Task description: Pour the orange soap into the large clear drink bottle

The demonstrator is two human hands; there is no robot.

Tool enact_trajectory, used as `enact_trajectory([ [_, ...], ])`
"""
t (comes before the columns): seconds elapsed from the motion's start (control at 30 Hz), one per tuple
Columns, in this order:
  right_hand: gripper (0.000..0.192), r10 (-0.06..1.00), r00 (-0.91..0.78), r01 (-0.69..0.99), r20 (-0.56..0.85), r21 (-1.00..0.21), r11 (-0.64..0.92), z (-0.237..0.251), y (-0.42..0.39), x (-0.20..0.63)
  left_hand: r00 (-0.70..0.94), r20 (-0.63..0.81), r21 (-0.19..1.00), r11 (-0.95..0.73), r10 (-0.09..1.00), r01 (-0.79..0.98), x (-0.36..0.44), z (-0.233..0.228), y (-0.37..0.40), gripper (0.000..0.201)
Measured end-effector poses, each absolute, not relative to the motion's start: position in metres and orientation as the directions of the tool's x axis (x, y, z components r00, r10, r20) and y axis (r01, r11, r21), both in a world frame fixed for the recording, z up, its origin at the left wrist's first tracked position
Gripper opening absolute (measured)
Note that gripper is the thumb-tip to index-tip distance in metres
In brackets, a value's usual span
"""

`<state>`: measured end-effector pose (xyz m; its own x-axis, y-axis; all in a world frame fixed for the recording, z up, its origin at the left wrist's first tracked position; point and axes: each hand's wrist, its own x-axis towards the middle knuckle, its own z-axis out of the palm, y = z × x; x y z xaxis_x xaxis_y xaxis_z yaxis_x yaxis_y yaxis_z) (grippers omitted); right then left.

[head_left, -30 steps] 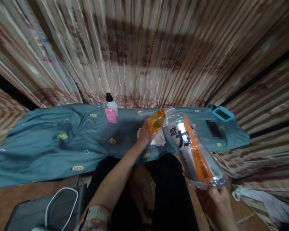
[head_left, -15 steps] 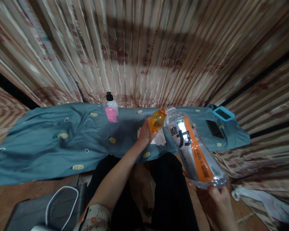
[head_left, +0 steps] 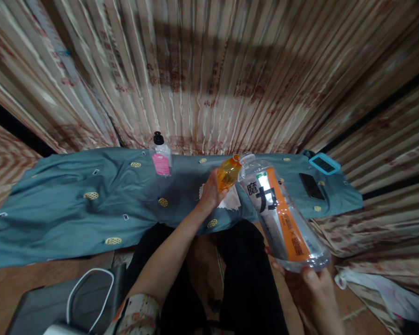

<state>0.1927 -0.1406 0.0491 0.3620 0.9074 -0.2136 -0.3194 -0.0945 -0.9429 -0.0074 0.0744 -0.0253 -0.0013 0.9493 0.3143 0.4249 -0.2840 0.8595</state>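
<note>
My left hand [head_left: 212,190] is closed around a small orange bottle [head_left: 228,172], which is tilted with its neck toward the upper right. My right hand [head_left: 309,284] grips the bottom end of a large clear plastic bottle [head_left: 282,214] with an orange and silver label. That bottle leans to the upper left, its mouth close against the mouth of the orange one. Whether the two rims touch, I cannot tell. Beneath the orange bottle a white cloth [head_left: 231,200] lies on the table, partly hidden by my left hand.
A teal cloth [head_left: 70,214] with yellow prints covers the long table. On it stand a pink-labelled bottle with a black cap [head_left: 161,163], a dark phone [head_left: 311,186] and a blue-framed device [head_left: 324,164]. Curtains [head_left: 202,83] hang behind. A white cable [head_left: 70,298] lies at lower left.
Both bottles and both hands keep nearly the same place. Only a very slight shift of the whole view shows.
</note>
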Motion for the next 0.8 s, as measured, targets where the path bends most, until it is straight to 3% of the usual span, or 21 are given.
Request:
enact_trajectory([
  [0.3, 0.101, 0.898, 0.39, -0.317, -0.204, -0.945, -0.077, 0.0545, -0.1391, 0.1885, -0.006, 0.33, 0.854, -0.295, 0.944, 0.428, -0.0062, -0.0307, 0.077, 0.069],
  [0.47, 0.083, 0.895, 0.401, -0.322, -0.196, -0.945, -0.063, 0.0561, -0.1377, 0.1869, 0.001, 0.319, 0.85, -0.286, 0.948, 0.442, -0.0059, -0.0289, 0.0768, 0.067],
  [0.8, 0.077, 0.909, 0.37, -0.328, -0.192, -0.942, -0.065, 0.0542, -0.1379, 0.1892, -0.006, 0.308, 0.863, -0.277, 0.951, 0.422, -0.0072, -0.0303, 0.0766, 0.07],
])
